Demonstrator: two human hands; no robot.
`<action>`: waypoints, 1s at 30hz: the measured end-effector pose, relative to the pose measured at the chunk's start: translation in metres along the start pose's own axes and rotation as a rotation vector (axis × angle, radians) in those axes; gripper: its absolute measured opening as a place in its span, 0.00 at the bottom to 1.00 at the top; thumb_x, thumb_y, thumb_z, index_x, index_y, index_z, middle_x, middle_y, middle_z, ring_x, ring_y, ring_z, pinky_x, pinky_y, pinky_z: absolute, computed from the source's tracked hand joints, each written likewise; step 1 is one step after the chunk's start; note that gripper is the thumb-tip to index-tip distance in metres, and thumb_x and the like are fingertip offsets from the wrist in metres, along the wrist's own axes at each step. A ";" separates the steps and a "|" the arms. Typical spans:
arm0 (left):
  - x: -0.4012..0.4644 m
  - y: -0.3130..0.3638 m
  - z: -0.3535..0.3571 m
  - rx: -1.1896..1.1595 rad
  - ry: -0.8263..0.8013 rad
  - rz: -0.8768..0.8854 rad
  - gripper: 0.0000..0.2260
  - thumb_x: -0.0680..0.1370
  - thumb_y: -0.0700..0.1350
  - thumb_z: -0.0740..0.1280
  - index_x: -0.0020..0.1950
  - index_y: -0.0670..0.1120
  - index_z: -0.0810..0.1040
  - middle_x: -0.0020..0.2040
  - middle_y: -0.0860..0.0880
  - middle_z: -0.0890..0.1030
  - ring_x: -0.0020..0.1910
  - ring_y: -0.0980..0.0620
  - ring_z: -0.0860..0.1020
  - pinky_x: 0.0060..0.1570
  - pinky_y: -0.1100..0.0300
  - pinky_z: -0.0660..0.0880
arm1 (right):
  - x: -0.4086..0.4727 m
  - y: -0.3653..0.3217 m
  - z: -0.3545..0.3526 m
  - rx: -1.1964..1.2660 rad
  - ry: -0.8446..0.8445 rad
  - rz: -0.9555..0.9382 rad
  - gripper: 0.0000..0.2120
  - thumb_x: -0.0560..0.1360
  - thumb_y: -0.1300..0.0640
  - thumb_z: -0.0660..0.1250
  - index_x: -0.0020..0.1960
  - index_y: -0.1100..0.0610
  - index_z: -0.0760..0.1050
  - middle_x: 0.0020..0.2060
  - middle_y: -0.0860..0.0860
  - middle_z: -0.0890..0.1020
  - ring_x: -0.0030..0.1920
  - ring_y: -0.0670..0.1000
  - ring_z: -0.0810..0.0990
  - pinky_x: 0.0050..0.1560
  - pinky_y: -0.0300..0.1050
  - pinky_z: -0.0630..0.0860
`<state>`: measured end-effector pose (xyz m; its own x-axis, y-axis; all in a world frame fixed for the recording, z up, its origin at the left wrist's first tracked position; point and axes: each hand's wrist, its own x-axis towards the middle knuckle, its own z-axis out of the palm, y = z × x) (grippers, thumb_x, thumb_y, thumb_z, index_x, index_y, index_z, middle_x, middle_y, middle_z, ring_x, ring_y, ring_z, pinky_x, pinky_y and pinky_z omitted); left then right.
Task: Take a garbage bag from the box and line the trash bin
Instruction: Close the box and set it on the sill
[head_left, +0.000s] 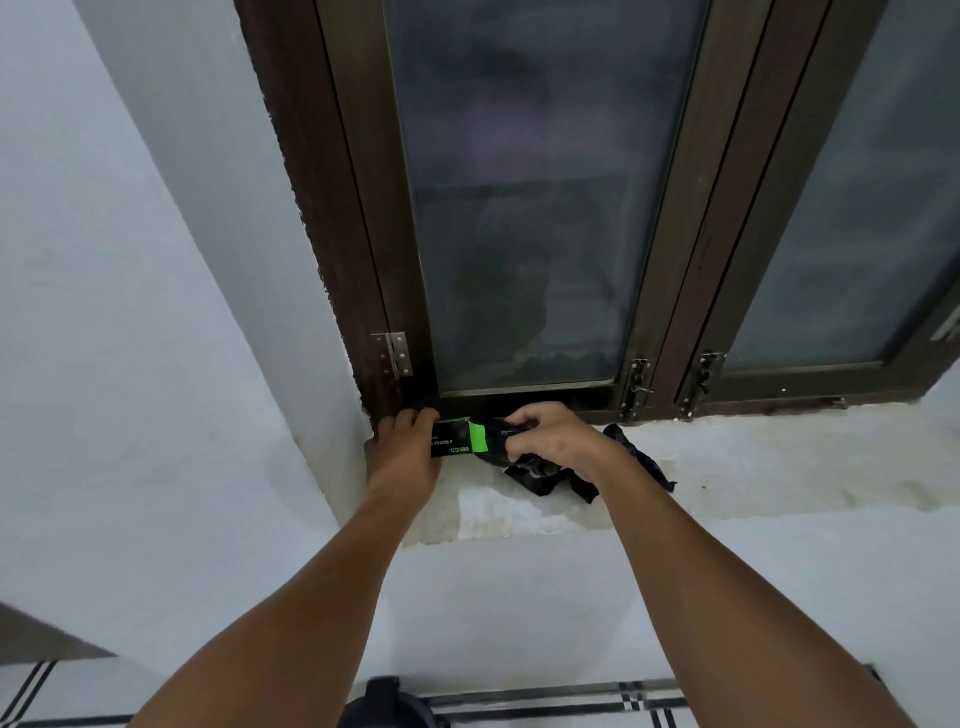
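left hand (402, 451) grips box (457, 439) | right hand (553, 434) pinches garbage bag (540, 467), apparently half-hidden

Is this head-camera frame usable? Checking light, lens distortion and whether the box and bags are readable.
Head view: dim, flat light with no glare; wide-angle bending curves the window frame and wall edges; the box under the left hand is legible only in its green flap, its print too small; the black bags at the right hand lose detail in darkness.
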<state>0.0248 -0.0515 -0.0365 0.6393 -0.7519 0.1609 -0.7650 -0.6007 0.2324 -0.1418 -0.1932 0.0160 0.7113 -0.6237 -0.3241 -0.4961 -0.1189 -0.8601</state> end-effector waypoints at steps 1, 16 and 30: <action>-0.001 -0.002 0.000 -0.026 0.001 0.017 0.23 0.78 0.46 0.70 0.71 0.54 0.69 0.67 0.49 0.74 0.67 0.45 0.70 0.62 0.48 0.74 | -0.002 -0.001 -0.002 0.003 -0.019 0.005 0.13 0.68 0.65 0.74 0.50 0.53 0.84 0.39 0.54 0.85 0.33 0.50 0.81 0.32 0.40 0.76; -0.015 -0.018 -0.006 -0.111 -0.109 0.059 0.23 0.72 0.47 0.72 0.67 0.57 0.74 0.68 0.54 0.74 0.68 0.47 0.67 0.63 0.49 0.68 | -0.001 -0.010 0.003 -0.070 -0.113 0.053 0.14 0.70 0.67 0.72 0.52 0.54 0.85 0.49 0.54 0.83 0.46 0.53 0.81 0.37 0.44 0.83; -0.007 -0.011 -0.003 -0.238 -0.127 0.057 0.26 0.74 0.51 0.72 0.71 0.56 0.71 0.64 0.51 0.77 0.64 0.46 0.70 0.60 0.50 0.73 | 0.024 0.010 0.027 0.482 0.160 0.046 0.20 0.68 0.65 0.80 0.56 0.54 0.79 0.55 0.58 0.83 0.53 0.56 0.83 0.46 0.53 0.84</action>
<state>0.0285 -0.0387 -0.0377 0.5691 -0.8199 0.0622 -0.7503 -0.4868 0.4474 -0.1166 -0.1885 -0.0108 0.5900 -0.7350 -0.3342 -0.2122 0.2582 -0.9425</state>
